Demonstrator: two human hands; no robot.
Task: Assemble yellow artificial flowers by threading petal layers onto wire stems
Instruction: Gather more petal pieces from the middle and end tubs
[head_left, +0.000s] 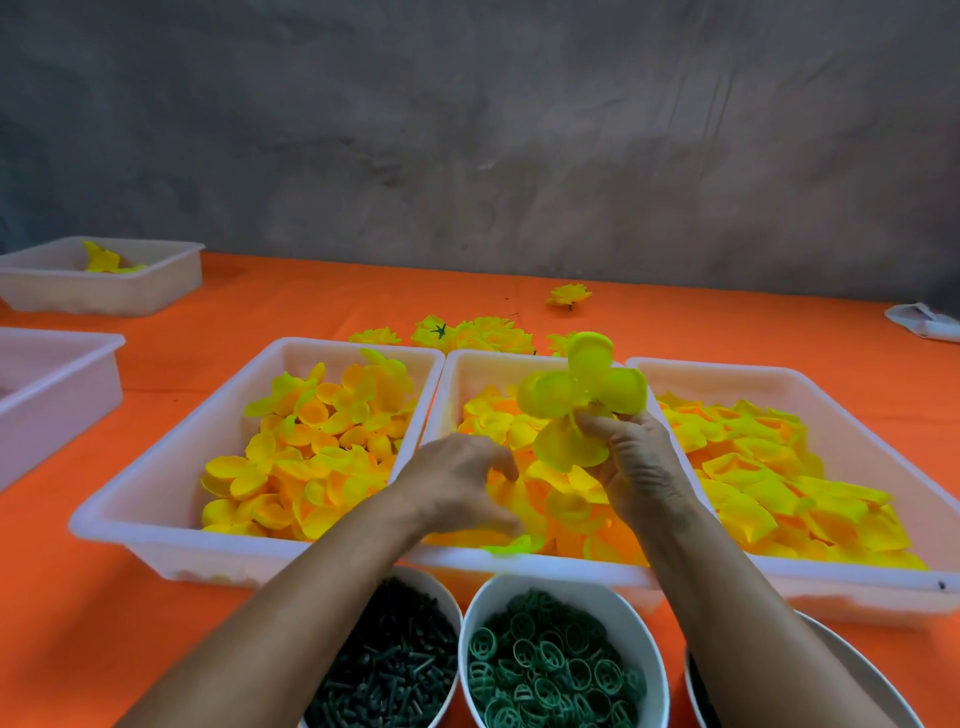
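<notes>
Small craft assembly workshop. Evidence: a worktop (156, 613) under orange cloth carries white trays (156, 525) sorted with yellow petals (306, 467), bowls (644, 649) of green rings (550, 670) and dark pegs (389, 670), finished flowers (483, 332) behind; bare grey wall (467, 130).

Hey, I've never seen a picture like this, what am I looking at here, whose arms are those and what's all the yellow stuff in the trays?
There is no machine here. The single picture comes from a camera worn on a person's head, looking forward and down, so the two bare arms are that person's own. The right hand holds up a yellow petal layer. The left hand reaches into the middle tray, fingers curled among loose petals; whether it grips one is unclear. Three white trays of yellow petals sit side by side on an orange tablecloth. Nearer the person, one bowl holds dark green pegs, another green rings. Finished flowers lie behind the trays.
</notes>
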